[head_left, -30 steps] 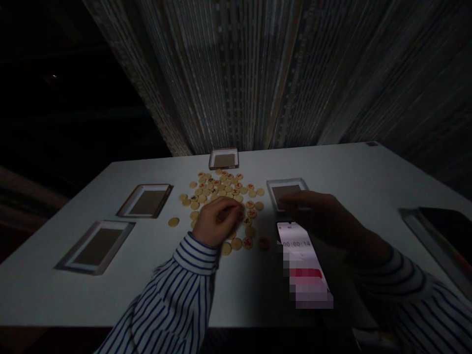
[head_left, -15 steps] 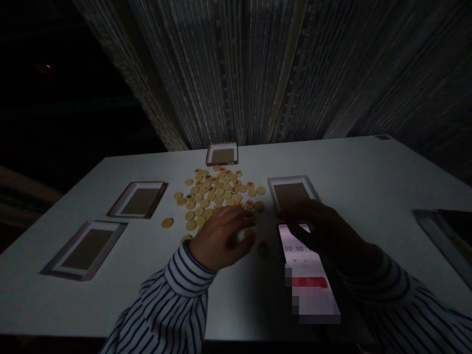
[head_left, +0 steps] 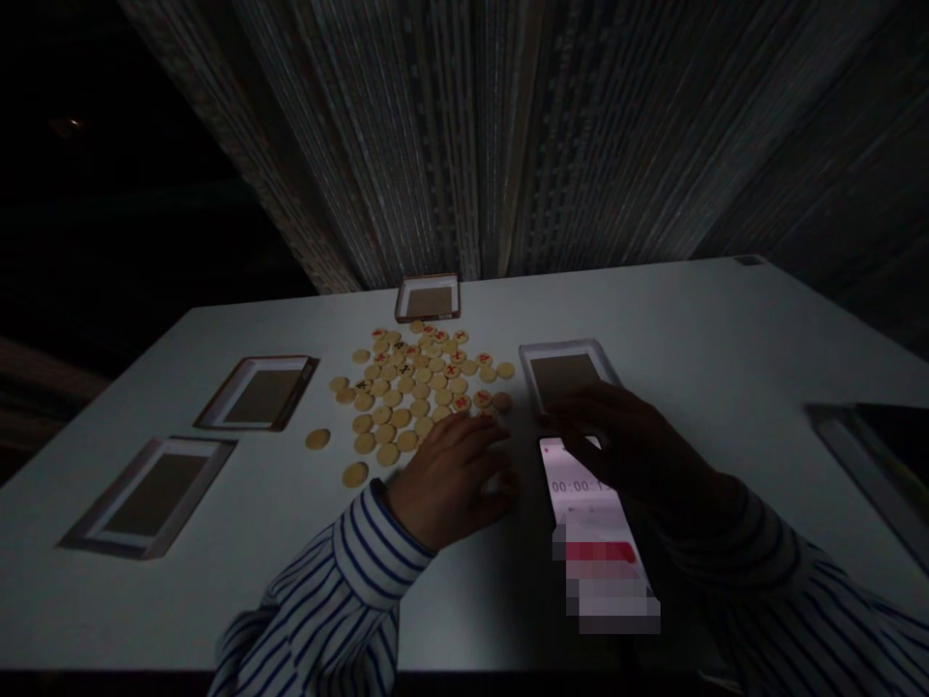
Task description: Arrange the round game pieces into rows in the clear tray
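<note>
We note all round pieces (head_left: 417,387) loose on the desk (head_left: 726,329); four trays (head_left: 261,392) hold none. Left hand (head_left: 450,479) rests beside them, fingers spread flat. Right hand (head_left: 631,440) over phone (head_left: 591,523), grip unclear.

Dim, phone (head_left: 591,503) glow, dark stretched edges

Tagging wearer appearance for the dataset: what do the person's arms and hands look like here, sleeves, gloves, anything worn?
Both arms wear long sleeves of a white shirt with thin dark blue stripes, each ending in a buttoned-style striped cuff at the wrist. The left hand and right hand are bare, with no gloves. No watch or ring can be made out; the right side is in deep shadow, so small items there cannot be told.
</note>
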`<state>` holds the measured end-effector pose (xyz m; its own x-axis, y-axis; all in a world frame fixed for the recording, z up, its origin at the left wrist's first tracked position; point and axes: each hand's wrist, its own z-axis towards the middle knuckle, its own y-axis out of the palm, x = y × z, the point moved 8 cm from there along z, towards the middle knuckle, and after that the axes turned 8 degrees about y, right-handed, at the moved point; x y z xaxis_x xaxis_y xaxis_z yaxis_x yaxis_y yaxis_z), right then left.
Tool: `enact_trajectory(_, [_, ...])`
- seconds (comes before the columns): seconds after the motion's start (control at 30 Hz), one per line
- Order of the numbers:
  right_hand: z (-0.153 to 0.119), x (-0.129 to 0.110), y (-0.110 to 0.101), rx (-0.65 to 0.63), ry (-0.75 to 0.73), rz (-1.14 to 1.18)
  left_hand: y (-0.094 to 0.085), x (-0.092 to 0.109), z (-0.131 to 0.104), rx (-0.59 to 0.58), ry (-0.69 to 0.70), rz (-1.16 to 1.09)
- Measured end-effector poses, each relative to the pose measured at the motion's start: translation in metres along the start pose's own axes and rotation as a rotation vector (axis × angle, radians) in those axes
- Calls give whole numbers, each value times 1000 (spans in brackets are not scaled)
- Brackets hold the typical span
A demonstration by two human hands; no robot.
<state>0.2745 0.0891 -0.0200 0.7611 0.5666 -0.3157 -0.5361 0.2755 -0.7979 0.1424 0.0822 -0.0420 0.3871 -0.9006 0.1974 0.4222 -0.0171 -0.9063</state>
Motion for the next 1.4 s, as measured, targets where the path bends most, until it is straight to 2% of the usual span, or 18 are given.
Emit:
enact_trajectory(0.1, [-1, 3, 0, -3, 29, -15, 5, -2, 0, -58, -9, -5])
enact_trajectory(0.37, [2, 7, -8, 40, 98, -52, 9, -4, -2, -91, -25, -6])
enact_trajectory(0.7, [3, 15, -5, 13, 144, -97, 16, -6, -3, -146, -47, -20])
enact_trajectory(0.97, [2, 14, -4, -1, 130, -87, 14, -3, -2, -79, -10, -3])
enact_trajectory(1.4, [2, 17, -6, 25, 156, -55, -6, 1, 1, 80, 3, -27])
